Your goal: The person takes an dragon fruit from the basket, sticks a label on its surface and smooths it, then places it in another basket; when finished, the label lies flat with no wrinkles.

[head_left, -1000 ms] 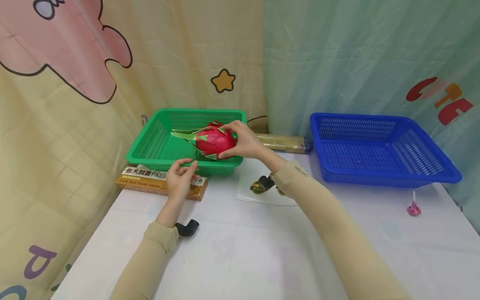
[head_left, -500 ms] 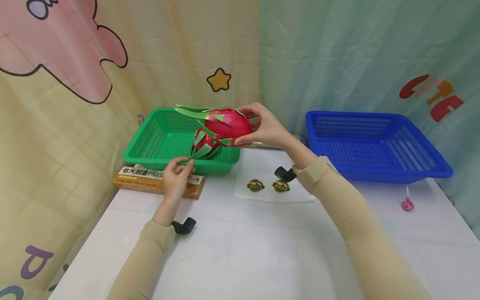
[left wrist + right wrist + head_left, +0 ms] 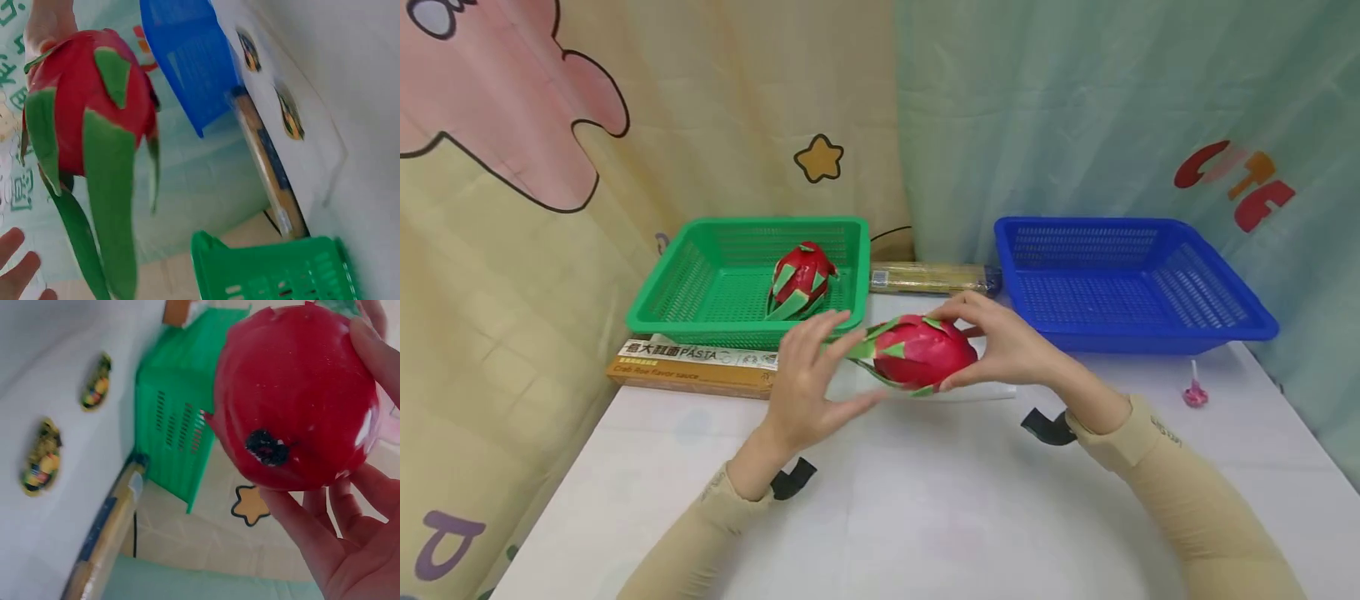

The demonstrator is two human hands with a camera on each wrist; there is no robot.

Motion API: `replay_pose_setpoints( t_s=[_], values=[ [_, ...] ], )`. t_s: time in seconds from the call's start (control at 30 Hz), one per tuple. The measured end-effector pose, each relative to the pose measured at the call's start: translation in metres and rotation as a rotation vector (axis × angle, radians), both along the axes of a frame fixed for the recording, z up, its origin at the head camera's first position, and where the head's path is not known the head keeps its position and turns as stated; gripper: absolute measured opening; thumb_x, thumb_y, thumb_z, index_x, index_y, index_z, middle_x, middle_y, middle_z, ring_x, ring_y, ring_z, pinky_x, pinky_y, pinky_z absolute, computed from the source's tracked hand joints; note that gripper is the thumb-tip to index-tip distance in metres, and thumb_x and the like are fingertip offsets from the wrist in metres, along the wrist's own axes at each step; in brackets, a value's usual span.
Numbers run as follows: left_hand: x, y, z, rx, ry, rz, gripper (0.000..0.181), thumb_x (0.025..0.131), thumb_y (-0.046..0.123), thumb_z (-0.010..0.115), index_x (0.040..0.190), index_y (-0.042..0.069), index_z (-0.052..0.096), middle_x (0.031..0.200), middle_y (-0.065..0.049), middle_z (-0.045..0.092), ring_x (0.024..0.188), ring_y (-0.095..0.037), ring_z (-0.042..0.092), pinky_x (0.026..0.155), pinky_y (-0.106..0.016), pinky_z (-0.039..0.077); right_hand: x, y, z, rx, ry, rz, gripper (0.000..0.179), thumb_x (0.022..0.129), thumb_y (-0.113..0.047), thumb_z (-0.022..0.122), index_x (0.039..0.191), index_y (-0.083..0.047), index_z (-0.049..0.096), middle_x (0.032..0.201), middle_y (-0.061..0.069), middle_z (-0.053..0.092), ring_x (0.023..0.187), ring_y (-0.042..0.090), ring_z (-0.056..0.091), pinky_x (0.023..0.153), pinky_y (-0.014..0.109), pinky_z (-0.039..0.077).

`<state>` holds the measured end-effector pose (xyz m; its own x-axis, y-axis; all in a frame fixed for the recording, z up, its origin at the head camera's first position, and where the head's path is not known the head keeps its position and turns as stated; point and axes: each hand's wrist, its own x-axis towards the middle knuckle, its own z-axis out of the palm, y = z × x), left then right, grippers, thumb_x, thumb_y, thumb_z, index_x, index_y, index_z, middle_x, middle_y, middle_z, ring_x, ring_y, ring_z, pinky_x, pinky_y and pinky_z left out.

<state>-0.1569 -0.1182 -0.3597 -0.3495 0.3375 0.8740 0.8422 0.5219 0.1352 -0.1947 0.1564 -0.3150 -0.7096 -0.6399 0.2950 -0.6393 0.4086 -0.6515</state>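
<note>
My right hand (image 3: pixel 1015 346) grips a red dragon fruit (image 3: pixel 925 354) by its rounded end, thumb below and fingers above in the head view. Its green leaf tips point left, toward my left hand (image 3: pixel 805 383). That left hand is spread, thumb apart from fingers, and overlaps the leaf ends in the head view. Its fingertips (image 3: pixel 19 275) show beside the long leaves in the left wrist view, not wrapped round them. A dark stem end (image 3: pixel 267 449) faces the right wrist camera. Another dragon fruit (image 3: pixel 802 279) lies in the green basket (image 3: pixel 700 325).
To the right stands a blue basket (image 3: pixel 1138 333). A pasta box (image 3: pixel 692 371) lies before the green basket, and a long yellowish packet (image 3: pixel 932 277) lies between the baskets. On the right lies a pink lollipop (image 3: pixel 1195 393). A white sheet with round stickers (image 3: pixel 42 456) is under the held fruit.
My right hand has lifted the dragon fruit out of the green basket and brought it right and nearer. My left hand has left the basket rim and moved right, spreading beside the fruit's leaves.
</note>
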Motion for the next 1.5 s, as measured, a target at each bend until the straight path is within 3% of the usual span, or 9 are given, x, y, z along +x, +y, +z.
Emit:
replay_pose_setpoints(
  t_s=[0.1,0.17,0.37,0.5,0.7,0.87,1.17,1.33,1.5],
  values=[
    [0.007,0.014,-0.005,-0.221,-0.156,-0.065,0.082,0.071,0.062,0.071,0.134,0.013,0.047,0.140,-0.013,0.042,0.122,-0.029,0.044,0.099,-0.049,0.036,0.017,0.006,-0.016,0.027,0.000,0.022,0.075,0.059,-0.041,0.088,0.122,-0.012,0.059,0.112,-0.002,0.052,0.102,0.014,0.053,0.076,0.030,0.053],
    [0.010,0.021,-0.012,-0.318,-0.261,-0.090,0.090,0.068,0.061,0.074,0.139,0.016,0.042,0.141,-0.009,0.041,0.122,-0.024,0.046,0.095,-0.044,0.042,0.027,0.010,-0.026,0.026,-0.008,0.030,0.075,0.059,-0.043,0.087,0.122,-0.014,0.058,0.113,-0.003,0.052,0.101,0.014,0.054,0.075,0.029,0.053],
    [0.015,0.031,-0.038,-0.324,-0.557,-0.167,0.086,0.067,0.049,0.081,0.139,0.018,0.043,0.133,0.002,0.051,0.118,-0.014,0.048,0.086,-0.033,0.050,0.042,0.018,-0.056,0.044,0.028,-0.009,0.074,0.059,-0.046,0.087,0.121,-0.017,0.058,0.114,-0.007,0.052,0.103,0.012,0.052,0.077,0.030,0.053],
    [0.016,0.036,-0.050,-0.329,-0.682,-0.221,0.082,0.070,0.047,0.079,0.137,0.017,0.043,0.133,0.003,0.049,0.120,-0.013,0.046,0.089,-0.035,0.047,0.046,0.023,-0.075,0.047,0.009,-0.009,0.070,0.061,-0.046,0.086,0.119,-0.020,0.058,0.114,-0.009,0.051,0.105,0.011,0.051,0.081,0.031,0.051],
    [0.014,0.034,-0.052,-0.359,-0.763,-0.254,0.080,0.071,0.046,0.079,0.136,0.019,0.042,0.132,0.008,0.048,0.120,-0.008,0.044,0.092,-0.034,0.045,0.040,0.029,-0.096,-0.032,-0.150,0.082,0.075,0.067,-0.040,0.084,0.130,-0.023,0.046,0.127,-0.006,0.046,0.119,0.016,0.044,0.092,0.040,0.047],
    [0.012,0.026,-0.047,-0.374,-0.859,-0.257,0.075,0.074,0.051,0.075,0.137,0.026,0.042,0.130,0.013,0.048,0.117,-0.004,0.044,0.091,-0.032,0.046,0.037,0.034,-0.099,-0.030,-0.270,0.095,0.089,0.069,-0.033,0.084,0.142,-0.018,0.036,0.136,-0.006,0.044,0.124,0.017,0.043,0.095,0.040,0.044],
    [0.007,0.014,-0.040,-0.406,-0.913,-0.253,0.068,0.079,0.048,0.071,0.137,0.025,0.044,0.131,0.010,0.049,0.113,-0.008,0.050,0.090,-0.033,0.047,0.033,0.039,-0.096,-0.060,-0.283,0.123,0.078,0.073,-0.026,0.082,0.139,-0.011,0.043,0.133,-0.001,0.049,0.120,0.020,0.048,0.093,0.040,0.046],
    [-0.001,0.010,-0.038,-0.291,-0.935,-0.336,0.065,0.078,0.045,0.074,0.133,0.020,0.050,0.128,-0.001,0.054,0.111,-0.017,0.054,0.089,-0.037,0.048,0.025,0.051,-0.092,-0.113,-0.354,0.075,0.054,0.085,-0.015,0.070,0.133,-0.005,0.049,0.129,0.013,0.053,0.116,0.022,0.054,0.093,0.037,0.046],
    [-0.016,0.004,-0.041,-0.097,-0.978,-0.419,0.043,0.087,0.021,0.068,0.126,0.007,0.055,0.122,-0.014,0.058,0.108,-0.028,0.056,0.089,-0.041,0.047,0.009,0.059,-0.092,-0.203,-0.397,-0.013,0.034,0.093,-0.008,0.058,0.125,0.005,0.053,0.119,0.026,0.057,0.108,0.018,0.059,0.089,0.032,0.049]
  ],
)
